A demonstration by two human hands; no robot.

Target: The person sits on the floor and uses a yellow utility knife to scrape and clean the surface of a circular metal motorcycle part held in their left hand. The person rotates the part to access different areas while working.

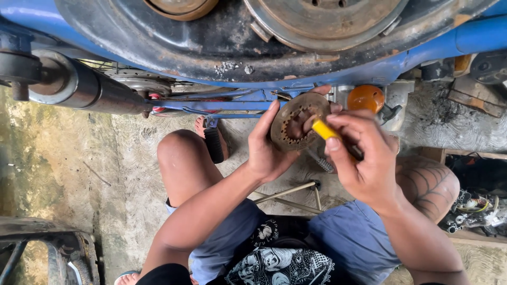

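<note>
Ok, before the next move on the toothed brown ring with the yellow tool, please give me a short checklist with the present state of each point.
1. Left hand holds the brown ring plate firmly: ok, fingers wrap its edge.
2. Right hand grips the yellow-handled tool: ok.
3. Tool tip is seated on the ring: cannot tell, the tip is hidden.
4. Ring's inner teeth are undamaged: cannot tell, too small.
5. Work is clear of the blue frame above: ok.

No packages, labels, signs or screens in view.
</note>
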